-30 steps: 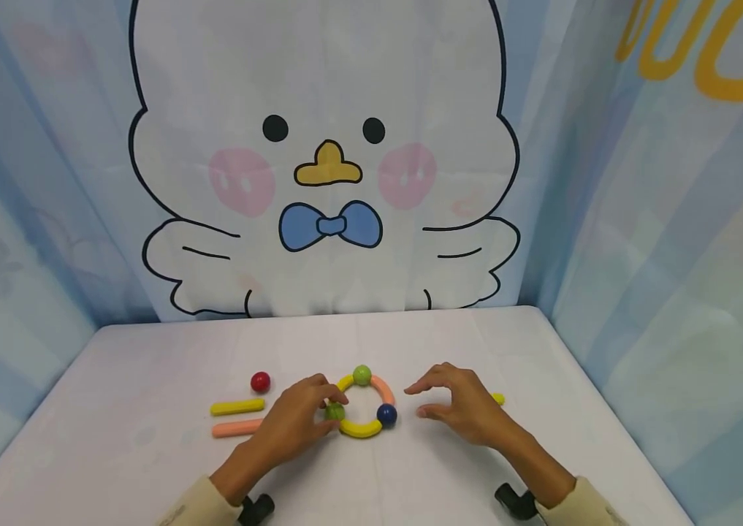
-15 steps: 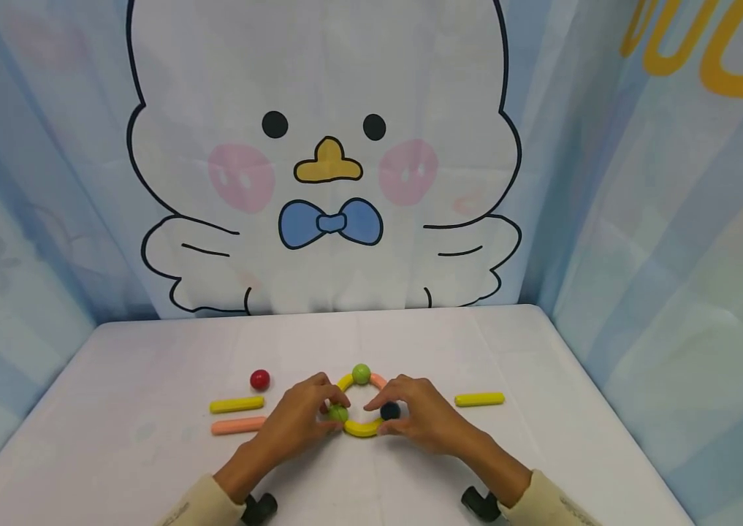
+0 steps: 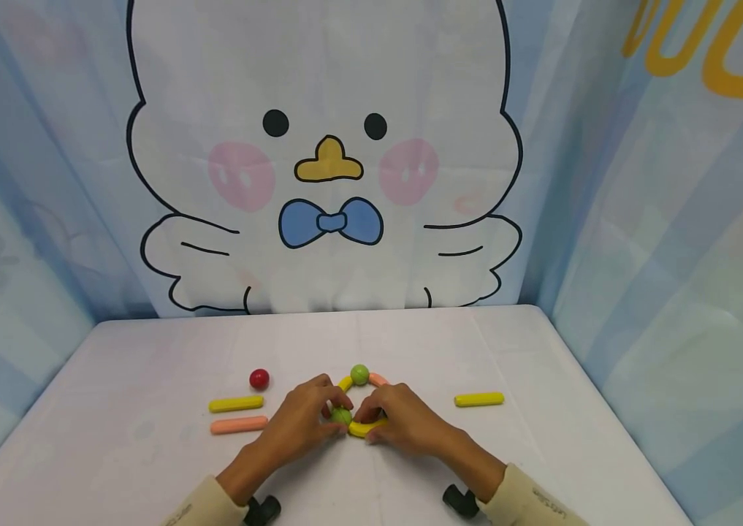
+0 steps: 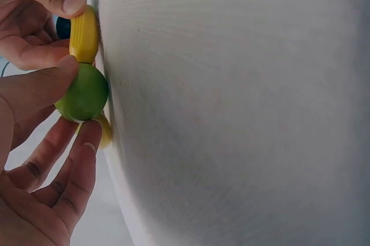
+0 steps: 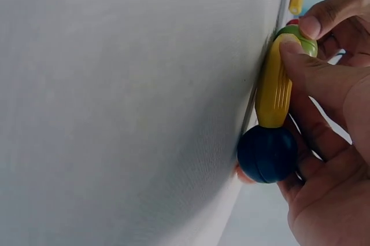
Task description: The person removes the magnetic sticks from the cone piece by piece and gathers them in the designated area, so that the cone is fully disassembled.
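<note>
A ring of curved rods and balls lies on the table between both hands. My left hand (image 3: 299, 416) pinches a green ball (image 4: 84, 92) on the ring's left side, thumb nearest me. My right hand (image 3: 407, 422) grips the near curved yellow rod (image 5: 273, 92) by its end beside that ball; the rod and ball touch. A dark blue ball (image 5: 267, 153) sits at the rod's other end, hidden by the right hand in the head view. At the far side are another green ball (image 3: 359, 375), a curved orange rod (image 3: 378, 380) and a second curved yellow rod (image 3: 345, 383).
Left of the ring lie a red ball (image 3: 259, 378), a yellow stick (image 3: 236, 404) and an orange stick (image 3: 239, 425). Another yellow stick (image 3: 479, 399) lies to the right. The white table (image 3: 167, 351) ends at a printed curtain (image 3: 325, 277).
My right hand has come in from the right, passed over the blue ball and taken hold of the near yellow rod. The left hand, still on its green ball, has shifted slightly right.
</note>
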### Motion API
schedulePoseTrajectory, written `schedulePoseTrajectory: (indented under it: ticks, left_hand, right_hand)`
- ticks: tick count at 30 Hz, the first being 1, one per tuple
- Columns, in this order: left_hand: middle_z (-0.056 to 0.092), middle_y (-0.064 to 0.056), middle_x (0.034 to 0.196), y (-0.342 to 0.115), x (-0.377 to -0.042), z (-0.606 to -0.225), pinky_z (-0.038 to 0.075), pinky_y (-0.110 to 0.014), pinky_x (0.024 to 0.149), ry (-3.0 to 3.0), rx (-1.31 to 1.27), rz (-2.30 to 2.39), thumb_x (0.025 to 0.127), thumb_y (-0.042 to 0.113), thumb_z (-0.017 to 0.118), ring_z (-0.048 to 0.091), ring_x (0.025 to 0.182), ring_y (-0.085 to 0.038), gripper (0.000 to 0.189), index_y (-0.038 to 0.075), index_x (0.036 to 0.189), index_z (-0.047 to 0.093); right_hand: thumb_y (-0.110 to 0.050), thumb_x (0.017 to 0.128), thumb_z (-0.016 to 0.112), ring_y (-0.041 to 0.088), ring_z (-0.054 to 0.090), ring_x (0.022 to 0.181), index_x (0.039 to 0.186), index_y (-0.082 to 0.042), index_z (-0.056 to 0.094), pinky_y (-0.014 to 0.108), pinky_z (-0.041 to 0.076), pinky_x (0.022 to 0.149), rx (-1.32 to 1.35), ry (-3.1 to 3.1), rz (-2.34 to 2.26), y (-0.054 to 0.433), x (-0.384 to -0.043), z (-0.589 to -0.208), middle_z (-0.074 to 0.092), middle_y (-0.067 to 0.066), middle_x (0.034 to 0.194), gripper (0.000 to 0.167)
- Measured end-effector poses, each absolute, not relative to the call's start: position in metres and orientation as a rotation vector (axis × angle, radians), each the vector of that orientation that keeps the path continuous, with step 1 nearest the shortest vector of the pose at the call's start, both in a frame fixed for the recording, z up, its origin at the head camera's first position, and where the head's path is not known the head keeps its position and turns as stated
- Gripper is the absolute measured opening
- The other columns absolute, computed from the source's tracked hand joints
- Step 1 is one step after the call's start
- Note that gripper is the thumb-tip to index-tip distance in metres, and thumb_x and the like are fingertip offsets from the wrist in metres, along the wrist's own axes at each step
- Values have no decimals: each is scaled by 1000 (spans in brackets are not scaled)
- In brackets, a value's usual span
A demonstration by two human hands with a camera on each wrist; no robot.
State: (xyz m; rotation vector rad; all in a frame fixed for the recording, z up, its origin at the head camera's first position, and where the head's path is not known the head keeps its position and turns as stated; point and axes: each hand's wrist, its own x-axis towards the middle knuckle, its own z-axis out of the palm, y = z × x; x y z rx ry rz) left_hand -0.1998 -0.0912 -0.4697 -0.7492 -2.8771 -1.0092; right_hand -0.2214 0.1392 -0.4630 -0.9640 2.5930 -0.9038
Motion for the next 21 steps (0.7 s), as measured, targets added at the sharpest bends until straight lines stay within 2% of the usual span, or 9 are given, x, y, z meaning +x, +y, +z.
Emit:
schedulePoseTrajectory:
  ticks: [15, 21]
  left_hand:
    - [63, 5, 98, -89, -201, -469, 54, -22, 76, -2877, -788, -1019, 84, 10, 90, 64, 84, -11, 28, 16, 109, 79]
    - [63, 4, 98, -88, -200, -469, 54, -24, 77, -2874, -763, -985, 84, 9, 90, 64, 84, -11, 27, 16, 108, 79]
  right_hand:
    - [-6, 86, 87, -6, 67, 92, 106, -20, 82, 18, 57, 88, -1007, 2558, -892, 145, -222, -461, 78, -16, 98, 25]
    - [-5, 86, 87, -7, 67, 94, 105, -22, 83, 22, 56, 95, -1033, 2516, -844, 148, -224, -458, 77, -19, 97, 26]
